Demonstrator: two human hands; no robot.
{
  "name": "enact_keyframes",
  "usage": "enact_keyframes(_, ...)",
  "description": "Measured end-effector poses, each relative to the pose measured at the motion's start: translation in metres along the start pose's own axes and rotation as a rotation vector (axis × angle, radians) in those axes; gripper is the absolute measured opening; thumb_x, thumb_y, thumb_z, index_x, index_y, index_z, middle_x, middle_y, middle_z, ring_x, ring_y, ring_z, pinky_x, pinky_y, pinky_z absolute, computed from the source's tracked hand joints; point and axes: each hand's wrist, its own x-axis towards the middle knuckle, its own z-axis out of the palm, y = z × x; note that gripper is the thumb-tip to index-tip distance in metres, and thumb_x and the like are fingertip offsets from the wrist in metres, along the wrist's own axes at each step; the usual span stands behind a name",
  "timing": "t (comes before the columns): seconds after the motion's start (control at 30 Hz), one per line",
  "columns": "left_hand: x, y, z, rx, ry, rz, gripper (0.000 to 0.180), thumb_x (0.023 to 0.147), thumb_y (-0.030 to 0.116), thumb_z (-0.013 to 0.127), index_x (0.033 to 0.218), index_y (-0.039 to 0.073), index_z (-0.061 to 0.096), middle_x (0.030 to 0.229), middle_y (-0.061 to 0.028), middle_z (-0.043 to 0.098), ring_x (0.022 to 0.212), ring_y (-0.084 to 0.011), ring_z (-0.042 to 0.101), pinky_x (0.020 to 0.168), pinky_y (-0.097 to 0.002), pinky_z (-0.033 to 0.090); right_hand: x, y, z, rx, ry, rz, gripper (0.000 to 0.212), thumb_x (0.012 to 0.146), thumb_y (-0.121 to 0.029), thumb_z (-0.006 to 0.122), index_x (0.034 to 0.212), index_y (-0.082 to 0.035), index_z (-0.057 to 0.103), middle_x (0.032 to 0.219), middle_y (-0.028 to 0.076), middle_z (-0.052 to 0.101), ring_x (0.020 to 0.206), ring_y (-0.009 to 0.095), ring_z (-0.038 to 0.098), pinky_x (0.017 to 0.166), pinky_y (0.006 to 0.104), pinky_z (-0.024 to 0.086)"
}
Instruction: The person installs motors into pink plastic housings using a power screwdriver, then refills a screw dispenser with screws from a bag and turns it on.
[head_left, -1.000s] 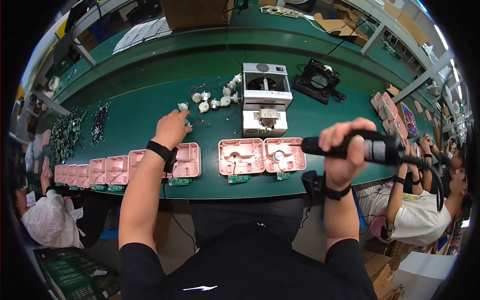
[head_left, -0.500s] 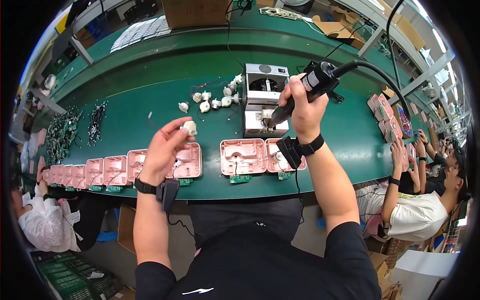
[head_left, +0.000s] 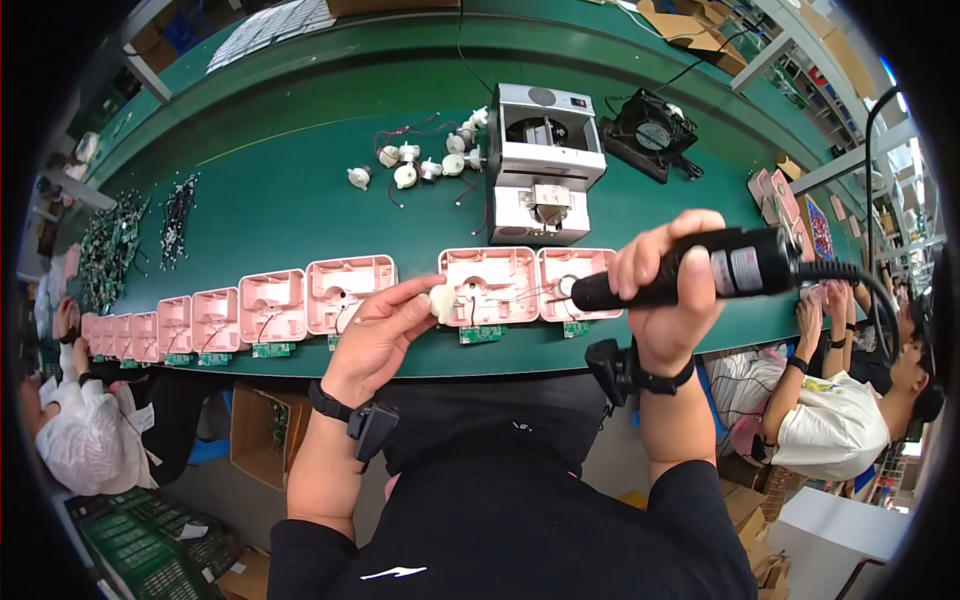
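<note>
We note moulded, open pink shells before the boxy metal machine. At its front left, our left hand pinches a rounded white part; at its front right, our right hand wraps a black cylindrical driver. Green tabletop spreads left of the machine, shells lining its near edge.

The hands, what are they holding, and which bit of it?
The left hand pinches a small white part by its left side. The right hand grips a black corded tool around its middle.
</note>
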Motion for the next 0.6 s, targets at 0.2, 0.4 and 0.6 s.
enact_keyframes(0.2,0.013,0.0,0.023,1.191,0.12,0.444,0.035,0.088,0.004,0.07,0.123,0.006,0.066,0.107,-0.0081,0.07,0.101,-0.023,0.067,0.084,-0.0337,0.055,-0.028,-0.014,-0.004,-0.033,-0.069,0.035,0.043,0.093,-0.041,0.063,0.111,-0.009,0.04,0.07,0.006,0.051,0.053,0.016,0.049,0.052,0.0322,0.046)
enact_keyframes(0.4,0.028,-0.02,0.028,1.376,-0.015,0.681,0.043,0.081,0.001,0.071,0.123,0.007,0.064,0.104,-0.0132,0.068,0.098,-0.0298,0.066,0.081,-0.0382,0.055,-0.034,-0.019,-0.009,-0.02,-0.092,0.036,0.045,0.093,-0.042,0.064,0.111,-0.009,0.04,0.07,0.005,0.052,0.054,0.016,0.05,0.052,0.0321,0.046)
enact_keyframes(0.6,0.031,-0.024,0.037,1.512,0.004,0.729,0.044,0.083,0.001,0.068,0.126,0.008,0.062,0.104,-0.0121,0.067,0.101,-0.0304,0.064,0.084,-0.0408,0.055,-0.039,-0.024,-0.014,0.006,-0.109,0.053,0.047,0.092,-0.042,0.067,0.11,-0.009,0.039,0.071,0.005,0.053,0.054,0.017,0.052,0.053,0.0317,0.047)
